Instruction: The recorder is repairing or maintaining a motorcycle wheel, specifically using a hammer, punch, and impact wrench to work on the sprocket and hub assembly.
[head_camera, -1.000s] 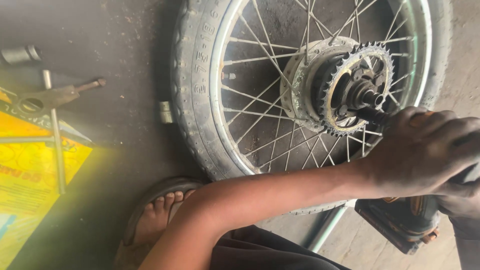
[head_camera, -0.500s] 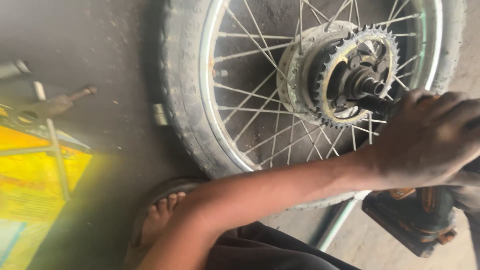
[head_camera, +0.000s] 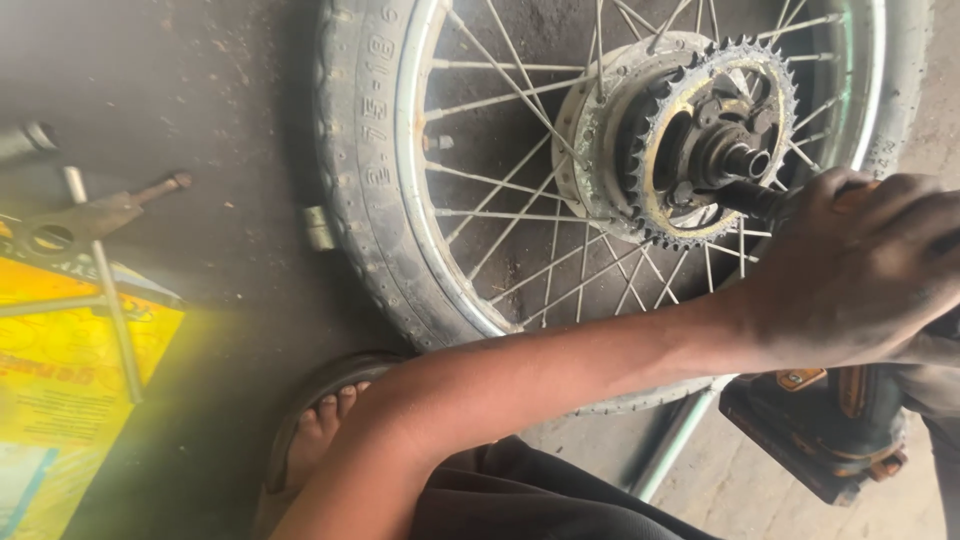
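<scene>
A spoked motorcycle wheel (head_camera: 360, 200) lies flat on the dark floor, its toothed sprocket (head_camera: 715, 140) facing up. My left hand (head_camera: 860, 270) reaches across from the lower left and is closed over the top of an orange and black impact wrench (head_camera: 820, 440). The wrench's black socket (head_camera: 750, 198) sits on a nut at the sprocket's lower right. Only a sliver of my right hand (head_camera: 935, 348) shows at the right edge, under the left hand, and its grip is hidden.
My foot in a sandal (head_camera: 320, 430) rests beside the tyre. At the left, a cross-shaped wrench (head_camera: 105, 300) lies over a yellow box (head_camera: 60, 400), with a metal lever (head_camera: 90, 215) above it. A pale metal tube (head_camera: 680, 445) runs under the wheel.
The view has drifted slightly, so the tools on the left sit nearer the frame's edge. My left hand stays on the impact wrench against the sprocket.
</scene>
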